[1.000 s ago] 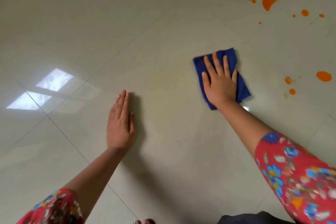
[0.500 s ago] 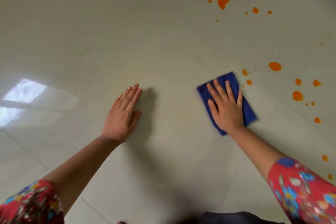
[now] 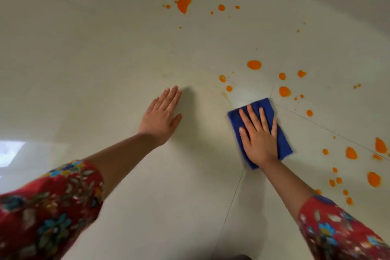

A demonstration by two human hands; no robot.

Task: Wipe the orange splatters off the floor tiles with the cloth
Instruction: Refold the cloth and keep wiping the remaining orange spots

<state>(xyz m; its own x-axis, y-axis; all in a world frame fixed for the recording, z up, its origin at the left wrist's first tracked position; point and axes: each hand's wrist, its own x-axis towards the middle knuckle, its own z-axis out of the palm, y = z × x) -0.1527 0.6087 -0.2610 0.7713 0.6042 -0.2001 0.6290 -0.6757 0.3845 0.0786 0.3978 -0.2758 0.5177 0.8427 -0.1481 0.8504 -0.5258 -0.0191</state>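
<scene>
A folded blue cloth (image 3: 282, 143) lies flat on the pale floor tiles (image 3: 105, 59). My right hand (image 3: 258, 137) presses down on the cloth, fingers spread over it. My left hand (image 3: 161, 117) rests flat on the bare floor to the cloth's left, holding nothing. Orange splatters dot the tiles: a large blot (image 3: 183, 4) far ahead, a cluster just beyond the cloth (image 3: 254, 64), and more drops at the right (image 3: 351, 153). A faint orange smear (image 3: 225, 96) trails near the cloth's far left corner.
Grout lines (image 3: 236, 194) cross the floor under and beside the cloth. A bright window reflection (image 3: 10, 152) shines on the tiles at the left edge. Red floral sleeves (image 3: 48, 207) cover both upper arms. A wall base runs along the top right.
My right hand has slid the cloth to the right and toward me, next to the orange drops. The view has shifted, bringing more splatters into sight. My left hand stays flat on the floor.
</scene>
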